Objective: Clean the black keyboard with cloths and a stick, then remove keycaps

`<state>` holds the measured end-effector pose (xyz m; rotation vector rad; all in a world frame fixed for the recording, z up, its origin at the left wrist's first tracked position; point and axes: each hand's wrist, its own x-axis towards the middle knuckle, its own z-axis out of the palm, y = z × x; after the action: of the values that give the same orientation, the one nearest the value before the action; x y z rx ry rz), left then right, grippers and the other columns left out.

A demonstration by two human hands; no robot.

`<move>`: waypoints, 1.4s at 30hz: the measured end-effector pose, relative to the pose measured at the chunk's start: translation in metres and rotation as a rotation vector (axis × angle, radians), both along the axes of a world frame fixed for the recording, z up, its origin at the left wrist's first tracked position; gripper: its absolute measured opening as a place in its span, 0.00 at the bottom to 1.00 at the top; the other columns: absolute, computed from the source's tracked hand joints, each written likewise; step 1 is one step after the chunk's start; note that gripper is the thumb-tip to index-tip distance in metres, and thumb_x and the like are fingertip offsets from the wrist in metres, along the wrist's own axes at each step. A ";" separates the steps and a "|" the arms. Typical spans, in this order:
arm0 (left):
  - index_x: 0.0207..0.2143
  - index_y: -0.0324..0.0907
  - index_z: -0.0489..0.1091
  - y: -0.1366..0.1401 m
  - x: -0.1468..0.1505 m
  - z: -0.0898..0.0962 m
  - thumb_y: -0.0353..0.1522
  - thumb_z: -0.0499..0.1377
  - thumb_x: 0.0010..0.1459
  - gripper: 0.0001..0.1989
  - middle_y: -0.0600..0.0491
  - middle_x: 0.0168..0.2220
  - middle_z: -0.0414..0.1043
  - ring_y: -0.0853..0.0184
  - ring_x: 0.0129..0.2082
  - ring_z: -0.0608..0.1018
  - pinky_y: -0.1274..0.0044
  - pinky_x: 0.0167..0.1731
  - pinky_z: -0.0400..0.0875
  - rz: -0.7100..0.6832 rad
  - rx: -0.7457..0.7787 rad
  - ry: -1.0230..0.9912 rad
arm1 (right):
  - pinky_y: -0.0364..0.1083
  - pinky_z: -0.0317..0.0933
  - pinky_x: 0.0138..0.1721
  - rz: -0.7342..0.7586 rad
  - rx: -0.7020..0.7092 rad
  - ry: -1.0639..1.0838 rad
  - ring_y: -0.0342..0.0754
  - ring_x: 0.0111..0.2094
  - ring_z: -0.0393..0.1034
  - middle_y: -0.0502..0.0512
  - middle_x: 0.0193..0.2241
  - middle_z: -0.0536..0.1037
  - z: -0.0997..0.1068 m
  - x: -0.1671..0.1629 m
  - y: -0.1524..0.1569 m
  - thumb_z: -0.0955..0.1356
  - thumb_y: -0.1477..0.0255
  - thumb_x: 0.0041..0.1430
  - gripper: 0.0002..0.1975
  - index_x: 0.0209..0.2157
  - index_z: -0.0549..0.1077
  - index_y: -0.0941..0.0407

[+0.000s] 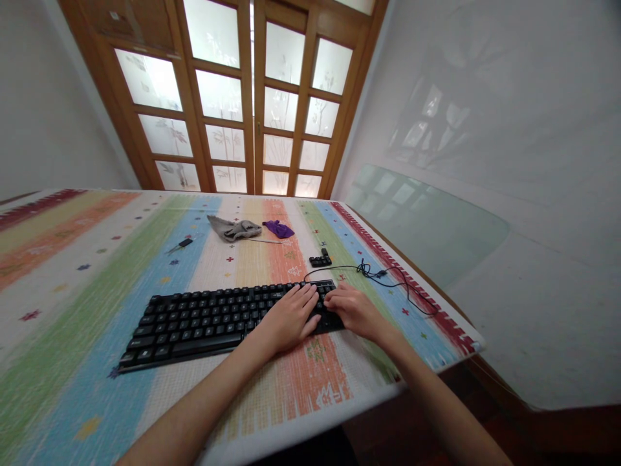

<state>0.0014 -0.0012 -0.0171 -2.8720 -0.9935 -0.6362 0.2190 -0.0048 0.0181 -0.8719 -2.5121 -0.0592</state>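
A black keyboard [204, 317] lies at a slant on the striped tablecloth in front of me. My left hand [292, 316] rests flat across its right part, fingers stretched out and thumb apart. At the number pad end, my right hand [356, 309] has its fingers bent and pinched together over the keys. Whatever those fingertips grip, if anything, is hidden. Just beyond the keyboard's right end sits a small group of loose black keycaps [320, 261].
A black cable [383, 275] trails off to the right, partly coiled. Farther back lie a grey cloth [233, 229], a purple cloth [278, 228], a thin rod [264, 241] and a small black tool with metal prongs [184, 243]. The table's right edge borders a white wall.
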 end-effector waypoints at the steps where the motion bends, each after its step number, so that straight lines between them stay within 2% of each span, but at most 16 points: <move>1: 0.61 0.34 0.62 0.000 0.000 0.000 0.41 0.44 0.70 0.26 0.42 0.64 0.62 0.59 0.65 0.63 0.65 0.65 0.55 -0.001 0.002 0.004 | 0.46 0.60 0.37 0.001 -0.005 -0.009 0.46 0.30 0.66 0.53 0.28 0.78 0.000 0.000 0.001 0.63 0.82 0.64 0.13 0.27 0.73 0.56; 8: 0.61 0.33 0.63 0.000 0.000 0.003 0.41 0.43 0.70 0.26 0.41 0.64 0.62 0.59 0.65 0.63 0.66 0.65 0.54 0.003 0.003 0.031 | 0.47 0.63 0.38 -0.060 0.116 0.001 0.49 0.33 0.68 0.55 0.34 0.81 -0.005 -0.001 -0.006 0.64 0.83 0.61 0.12 0.31 0.77 0.56; 14: 0.62 0.33 0.61 -0.001 0.001 0.006 0.40 0.44 0.70 0.26 0.41 0.66 0.59 0.59 0.66 0.62 0.65 0.65 0.54 0.001 -0.057 0.038 | 0.53 0.66 0.42 -0.179 0.124 -0.013 0.54 0.38 0.70 0.59 0.39 0.82 -0.010 -0.009 -0.025 0.67 0.76 0.62 0.08 0.40 0.78 0.57; 22: 0.62 0.33 0.62 0.000 0.001 0.007 0.39 0.44 0.70 0.25 0.41 0.66 0.59 0.58 0.66 0.62 0.66 0.65 0.54 0.007 -0.072 0.051 | 0.54 0.67 0.42 -0.282 0.163 -0.036 0.53 0.38 0.73 0.59 0.37 0.82 -0.019 -0.019 -0.032 0.65 0.75 0.64 0.10 0.35 0.79 0.56; 29: 0.62 0.33 0.62 -0.003 -0.002 0.008 0.40 0.44 0.70 0.26 0.42 0.66 0.58 0.58 0.67 0.60 0.66 0.66 0.52 0.005 -0.065 0.064 | 0.53 0.69 0.44 -0.304 0.197 0.028 0.55 0.42 0.74 0.60 0.40 0.83 -0.032 -0.019 -0.036 0.65 0.76 0.63 0.11 0.41 0.79 0.57; 33: 0.62 0.33 0.62 -0.004 -0.003 0.007 0.40 0.44 0.70 0.26 0.42 0.66 0.59 0.58 0.67 0.60 0.65 0.66 0.52 0.000 -0.059 0.040 | 0.51 0.70 0.43 -0.247 0.060 0.208 0.51 0.38 0.76 0.56 0.37 0.84 -0.024 -0.008 -0.029 0.65 0.75 0.64 0.11 0.37 0.81 0.55; 36: 0.62 0.35 0.62 -0.005 -0.003 0.006 0.41 0.43 0.71 0.26 0.43 0.66 0.59 0.59 0.67 0.61 0.65 0.66 0.52 0.002 -0.044 0.040 | 0.51 0.70 0.43 -0.302 0.013 0.347 0.50 0.37 0.74 0.56 0.36 0.83 -0.013 0.006 -0.017 0.64 0.73 0.65 0.11 0.37 0.81 0.54; 39: 0.63 0.36 0.61 -0.006 -0.003 0.006 0.41 0.42 0.71 0.26 0.45 0.66 0.59 0.58 0.67 0.61 0.65 0.65 0.52 0.004 -0.024 0.050 | 0.54 0.68 0.44 -0.361 0.029 0.377 0.53 0.40 0.72 0.58 0.37 0.83 -0.006 0.019 0.000 0.65 0.72 0.64 0.10 0.38 0.80 0.55; 42: 0.65 0.41 0.59 -0.008 -0.004 0.007 0.43 0.42 0.71 0.26 0.48 0.68 0.56 0.57 0.67 0.60 0.62 0.65 0.52 -0.015 0.000 0.049 | 0.55 0.67 0.46 -0.369 -0.004 0.341 0.53 0.41 0.71 0.57 0.39 0.83 -0.005 0.025 0.023 0.67 0.73 0.62 0.08 0.36 0.80 0.54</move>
<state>-0.0025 -0.0089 -0.0105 -2.8822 -0.9664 -0.5633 0.2443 0.0178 0.0130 -1.2251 -2.0159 -0.0228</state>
